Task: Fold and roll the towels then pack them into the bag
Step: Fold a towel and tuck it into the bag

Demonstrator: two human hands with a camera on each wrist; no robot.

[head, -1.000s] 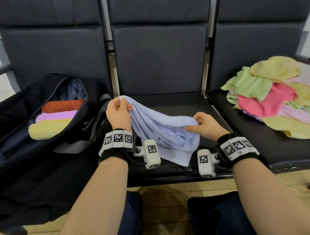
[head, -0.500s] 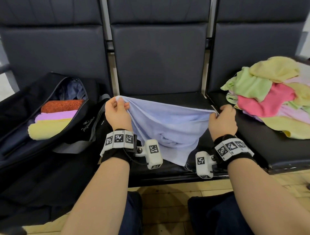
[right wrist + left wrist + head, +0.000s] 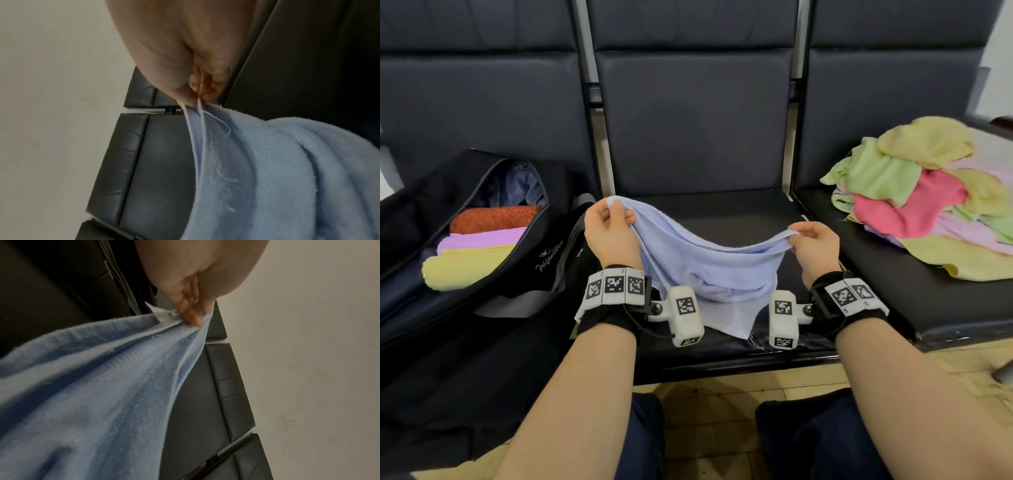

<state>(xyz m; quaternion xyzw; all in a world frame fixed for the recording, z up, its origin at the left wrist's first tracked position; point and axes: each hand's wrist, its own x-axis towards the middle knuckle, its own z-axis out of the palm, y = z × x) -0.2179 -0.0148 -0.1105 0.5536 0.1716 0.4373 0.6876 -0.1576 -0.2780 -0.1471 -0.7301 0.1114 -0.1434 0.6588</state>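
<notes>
Fingers point(image 3: 193, 316) of both hands pinching pale blue towel point(image 3: 709, 270) corners, top edge sagging, fuzzy, creased

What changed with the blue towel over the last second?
The right hand went out rightward along the light blue towel, pulling its top edge taut, then came partway back, so the edge now sags. The left hand kept its grip on the other corner. The bag and towel pile stayed unchanged.

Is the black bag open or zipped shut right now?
Open. The black bag gapes, showing orange, purple and yellow rolled towels inside.
</notes>
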